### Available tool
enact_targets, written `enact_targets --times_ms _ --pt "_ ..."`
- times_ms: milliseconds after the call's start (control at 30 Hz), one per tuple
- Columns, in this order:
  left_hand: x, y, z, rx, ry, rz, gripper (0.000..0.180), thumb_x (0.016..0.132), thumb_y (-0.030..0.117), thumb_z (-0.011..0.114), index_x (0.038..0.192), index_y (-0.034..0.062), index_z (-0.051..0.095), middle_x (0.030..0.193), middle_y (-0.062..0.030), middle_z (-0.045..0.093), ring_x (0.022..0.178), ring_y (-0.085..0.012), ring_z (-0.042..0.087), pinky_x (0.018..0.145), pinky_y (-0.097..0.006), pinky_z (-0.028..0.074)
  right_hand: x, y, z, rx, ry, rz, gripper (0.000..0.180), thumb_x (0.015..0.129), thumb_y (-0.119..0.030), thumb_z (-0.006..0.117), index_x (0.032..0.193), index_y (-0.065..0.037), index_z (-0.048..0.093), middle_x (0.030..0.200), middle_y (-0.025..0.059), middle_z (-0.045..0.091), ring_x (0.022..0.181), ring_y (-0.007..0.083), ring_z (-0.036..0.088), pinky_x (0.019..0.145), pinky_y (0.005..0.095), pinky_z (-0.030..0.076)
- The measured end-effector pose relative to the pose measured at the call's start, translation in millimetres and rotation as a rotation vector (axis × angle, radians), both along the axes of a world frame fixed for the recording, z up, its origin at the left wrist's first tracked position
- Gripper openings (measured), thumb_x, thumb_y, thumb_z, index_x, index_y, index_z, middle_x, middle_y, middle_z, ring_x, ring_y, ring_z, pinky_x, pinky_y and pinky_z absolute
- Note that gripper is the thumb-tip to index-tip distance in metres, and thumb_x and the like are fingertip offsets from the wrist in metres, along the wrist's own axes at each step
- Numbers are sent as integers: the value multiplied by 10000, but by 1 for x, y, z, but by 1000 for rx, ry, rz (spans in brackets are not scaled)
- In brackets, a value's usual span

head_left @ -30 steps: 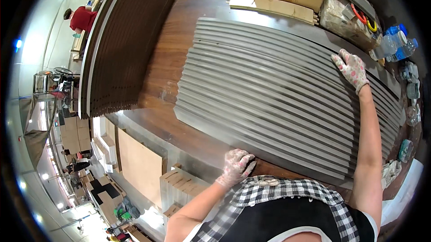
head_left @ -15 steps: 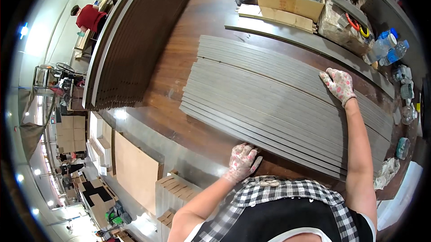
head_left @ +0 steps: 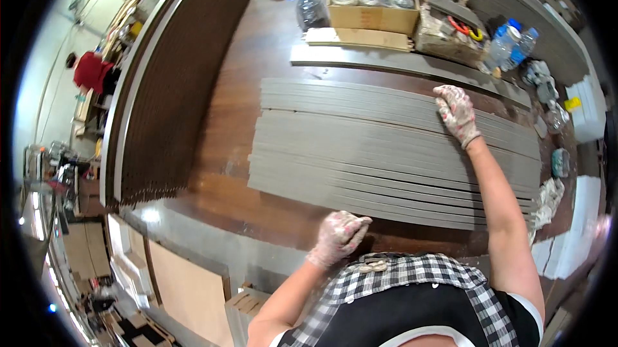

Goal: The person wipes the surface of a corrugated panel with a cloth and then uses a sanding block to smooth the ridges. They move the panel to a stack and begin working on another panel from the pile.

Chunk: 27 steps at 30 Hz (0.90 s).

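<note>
Slats: while they lie side by side at frame centre, the grey slats point(head_left: 386, 154) could slide apart.
Left hand point(head_left: 338, 236): curled, gripping the near edge.
Right hand point(head_left: 456, 112): flat, pressing on top, holding nothing.
Cause: uneven push on the brown table point(head_left: 238, 121).

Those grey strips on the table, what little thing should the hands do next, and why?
Probably nudge the grey strips together. The left hand rests at the near edge and the right hand lies flat on the far strips, while dark gaps show between several near strips and their left ends sit uneven.
</note>
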<state>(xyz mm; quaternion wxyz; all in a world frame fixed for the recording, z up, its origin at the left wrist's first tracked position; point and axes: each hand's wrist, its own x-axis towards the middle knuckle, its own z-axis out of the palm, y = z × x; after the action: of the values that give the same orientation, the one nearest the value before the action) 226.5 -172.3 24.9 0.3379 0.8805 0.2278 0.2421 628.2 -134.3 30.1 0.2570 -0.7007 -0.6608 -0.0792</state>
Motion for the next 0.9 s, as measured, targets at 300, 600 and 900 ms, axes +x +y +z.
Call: enact_targets --times_ms 300,600,900 --pt "78 155 45 409 -71 46 289 824 88 640 1110 56 612 1009 -152 625 965 -345 585 860 -430 461 -125 -178 64 -559 1380 14 265 976 -200 527 935 16 673 834 61 677 760 139 630 690 270 516" --pt "218 215 19 201 593 -169 502 931 510 434 1031 87 686 975 -191 679 964 -356 633 844 -459 483 -163 -274 -38 -237 3280 74 332 954 -345 535 993 -19 485 931 91 518 845 205 553 618 275 504" --pt "196 181 15 299 579 -120 487 894 528 500 845 78 676 831 -204 665 810 -395 651 720 -469 510 -177 -261 -1 -378 1904 -717 573 955 -562 442 983 9 472 821 202 677 671 213 652 513 294 488"
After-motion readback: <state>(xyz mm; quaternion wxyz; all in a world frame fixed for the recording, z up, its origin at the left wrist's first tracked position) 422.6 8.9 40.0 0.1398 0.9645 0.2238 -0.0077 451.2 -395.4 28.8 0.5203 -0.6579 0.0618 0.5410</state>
